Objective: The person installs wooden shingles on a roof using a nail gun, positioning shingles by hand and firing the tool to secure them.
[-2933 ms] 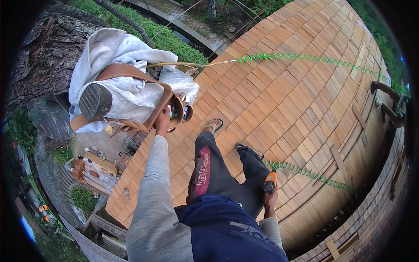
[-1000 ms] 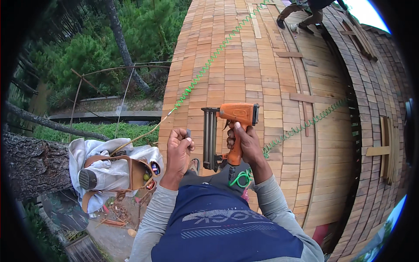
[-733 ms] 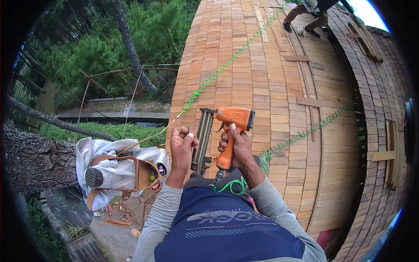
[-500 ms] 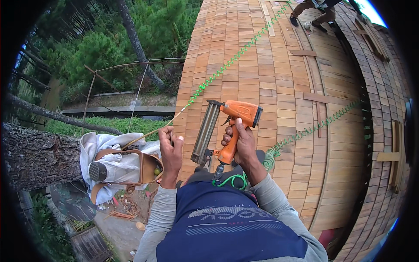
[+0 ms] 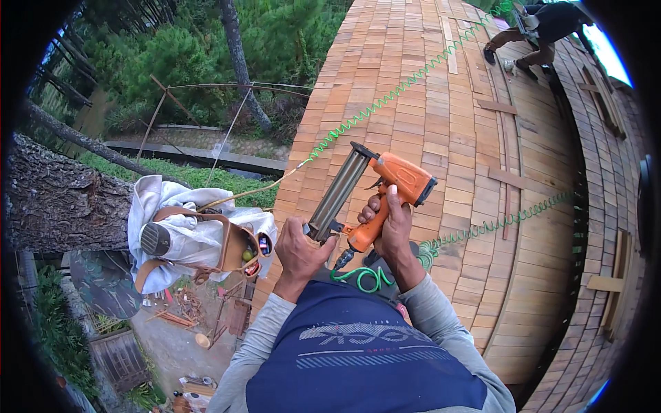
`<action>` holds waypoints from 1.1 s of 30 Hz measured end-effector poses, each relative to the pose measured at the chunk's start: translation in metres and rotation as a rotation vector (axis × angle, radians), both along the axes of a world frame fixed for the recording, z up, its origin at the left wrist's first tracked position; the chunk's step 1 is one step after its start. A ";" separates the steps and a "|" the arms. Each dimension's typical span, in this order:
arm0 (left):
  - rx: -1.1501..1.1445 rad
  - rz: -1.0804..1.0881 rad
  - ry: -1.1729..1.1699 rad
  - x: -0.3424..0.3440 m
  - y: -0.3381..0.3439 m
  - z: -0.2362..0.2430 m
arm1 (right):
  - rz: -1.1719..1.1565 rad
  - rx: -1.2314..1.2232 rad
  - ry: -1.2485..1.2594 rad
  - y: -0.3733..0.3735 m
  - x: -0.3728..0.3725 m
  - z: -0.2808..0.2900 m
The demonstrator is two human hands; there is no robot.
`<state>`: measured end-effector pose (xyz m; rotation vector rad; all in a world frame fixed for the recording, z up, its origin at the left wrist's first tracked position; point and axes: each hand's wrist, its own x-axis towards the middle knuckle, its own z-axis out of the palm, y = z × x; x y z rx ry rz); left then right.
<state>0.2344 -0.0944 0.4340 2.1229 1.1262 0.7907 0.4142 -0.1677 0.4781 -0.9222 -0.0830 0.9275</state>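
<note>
An orange pneumatic nail gun [image 5: 405, 179] lies in front of my body, its long metal magazine [image 5: 339, 191] slanting up and away to the left. My right hand [image 5: 394, 230] is wrapped round its handle, with the thumb along the top. At the magazine's near end, my left hand [image 5: 301, 251] closes its fingers on the tip; what lies under those fingers is hidden. From the bottom of the handle a green air hose [image 5: 368, 279] loops by my waist.
Wooden shingles [image 5: 413, 110] cover the sloping roof. A stretched coiled green hose [image 5: 406, 86] crosses it; another coil [image 5: 482, 227] lies to the right. Left, a leather pouch [image 5: 234, 244] and white cloth [image 5: 148, 206] hang by a tree trunk [image 5: 69, 193]. A person [image 5: 551, 27] works at far right.
My left hand has come down and right, from free beside the gun to the magazine's near end. The nail gun sits slightly further right, still in my right hand. The whole view has shifted.
</note>
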 end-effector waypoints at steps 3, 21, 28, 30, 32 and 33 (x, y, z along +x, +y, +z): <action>0.155 0.054 0.018 -0.001 0.004 0.002 | 0.004 0.045 -0.063 0.003 -0.005 0.009; -1.389 -0.337 -1.035 -0.013 0.056 0.024 | -0.080 -0.011 -0.047 -0.007 -0.016 0.007; -1.329 -0.317 -1.044 0.000 0.060 0.012 | -0.077 -0.019 -0.045 -0.009 -0.026 0.009; -1.329 -0.276 -1.042 0.003 0.060 0.007 | -0.082 -0.029 -0.039 -0.010 -0.026 0.006; -1.262 -0.241 -0.998 0.006 0.057 0.006 | -0.087 -0.035 -0.038 -0.011 -0.026 0.004; -1.227 -0.224 -0.977 0.008 0.056 0.007 | -0.089 -0.037 -0.040 -0.011 -0.027 0.004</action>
